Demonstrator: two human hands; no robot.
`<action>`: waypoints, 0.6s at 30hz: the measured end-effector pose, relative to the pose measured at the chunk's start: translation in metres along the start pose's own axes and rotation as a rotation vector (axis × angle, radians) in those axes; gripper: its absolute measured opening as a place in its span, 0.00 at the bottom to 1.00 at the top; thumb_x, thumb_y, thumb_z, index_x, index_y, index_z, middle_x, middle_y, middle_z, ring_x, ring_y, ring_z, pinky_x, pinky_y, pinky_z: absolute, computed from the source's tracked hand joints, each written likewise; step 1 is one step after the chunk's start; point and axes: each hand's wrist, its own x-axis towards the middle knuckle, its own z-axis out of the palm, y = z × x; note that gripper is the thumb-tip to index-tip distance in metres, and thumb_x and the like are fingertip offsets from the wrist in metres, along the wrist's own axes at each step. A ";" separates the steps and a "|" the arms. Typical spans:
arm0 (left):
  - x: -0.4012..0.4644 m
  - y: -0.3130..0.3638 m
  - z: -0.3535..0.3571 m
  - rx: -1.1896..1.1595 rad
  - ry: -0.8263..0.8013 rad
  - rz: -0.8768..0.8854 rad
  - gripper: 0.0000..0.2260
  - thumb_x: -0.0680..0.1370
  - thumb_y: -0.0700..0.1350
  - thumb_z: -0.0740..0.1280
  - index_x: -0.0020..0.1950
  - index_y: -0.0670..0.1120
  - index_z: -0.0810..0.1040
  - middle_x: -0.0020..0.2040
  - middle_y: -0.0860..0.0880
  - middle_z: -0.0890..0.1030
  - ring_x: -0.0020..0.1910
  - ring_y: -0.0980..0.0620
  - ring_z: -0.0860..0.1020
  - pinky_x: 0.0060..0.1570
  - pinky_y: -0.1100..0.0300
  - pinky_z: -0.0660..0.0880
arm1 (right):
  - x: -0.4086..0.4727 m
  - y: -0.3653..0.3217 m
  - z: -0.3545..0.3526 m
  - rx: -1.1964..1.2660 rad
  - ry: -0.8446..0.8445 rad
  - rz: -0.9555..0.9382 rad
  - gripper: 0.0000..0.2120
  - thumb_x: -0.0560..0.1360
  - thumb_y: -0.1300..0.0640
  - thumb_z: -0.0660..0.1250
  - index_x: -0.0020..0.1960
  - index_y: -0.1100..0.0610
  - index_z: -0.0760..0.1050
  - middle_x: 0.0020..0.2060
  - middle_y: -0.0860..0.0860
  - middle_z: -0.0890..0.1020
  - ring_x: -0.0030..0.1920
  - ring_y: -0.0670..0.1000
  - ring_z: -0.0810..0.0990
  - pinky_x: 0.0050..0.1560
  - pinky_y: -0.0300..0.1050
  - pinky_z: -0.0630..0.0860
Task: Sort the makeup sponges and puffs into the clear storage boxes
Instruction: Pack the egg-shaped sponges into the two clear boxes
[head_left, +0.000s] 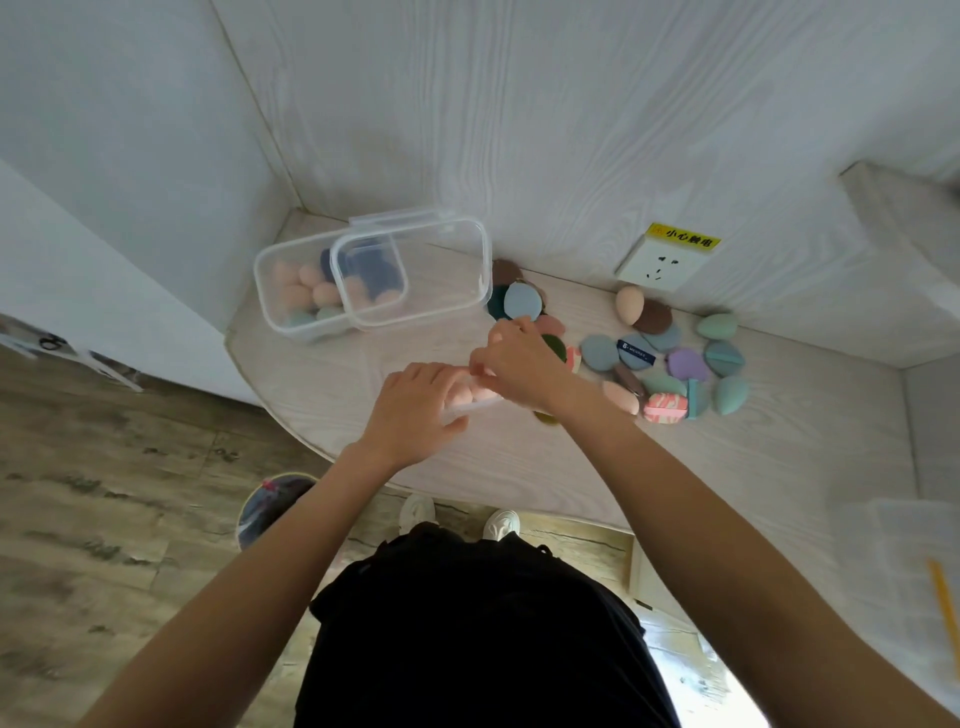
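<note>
Left hand (415, 402) and right hand (519, 358), fingers curled, gripping a small clear box (470, 400) of pink sponges, probably closing it. Next: gathering loose puffs (670, 358) right of it. Behind-left, larger storage box (311, 291), lid (415, 270) askew. Pale wood-grain table (675, 467), white walls, socket (660, 265) beyond.

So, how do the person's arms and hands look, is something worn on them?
Both arms are bare up to the frame edge: no sleeves in view, no watch, no gloves. The left hand and right hand show no rings that I can tell.
</note>
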 end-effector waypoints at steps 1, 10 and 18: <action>0.000 0.004 0.001 -0.020 0.025 0.008 0.21 0.72 0.51 0.68 0.64 0.49 0.72 0.59 0.50 0.77 0.57 0.46 0.73 0.55 0.50 0.68 | -0.002 0.001 0.002 0.051 0.003 0.038 0.10 0.78 0.52 0.59 0.56 0.51 0.76 0.54 0.53 0.77 0.60 0.56 0.70 0.63 0.50 0.60; 0.004 0.019 0.011 -0.007 0.061 0.037 0.15 0.75 0.48 0.67 0.61 0.48 0.75 0.57 0.50 0.79 0.53 0.47 0.76 0.50 0.53 0.71 | -0.081 0.049 0.009 0.718 0.432 0.382 0.10 0.78 0.61 0.61 0.57 0.56 0.76 0.54 0.46 0.78 0.52 0.43 0.73 0.53 0.30 0.67; 0.006 0.022 0.013 0.029 0.071 0.042 0.10 0.75 0.42 0.67 0.56 0.46 0.78 0.54 0.49 0.80 0.51 0.45 0.76 0.46 0.52 0.72 | -0.136 0.131 0.054 0.366 0.364 0.849 0.12 0.75 0.58 0.61 0.56 0.58 0.78 0.51 0.61 0.80 0.51 0.63 0.77 0.52 0.53 0.72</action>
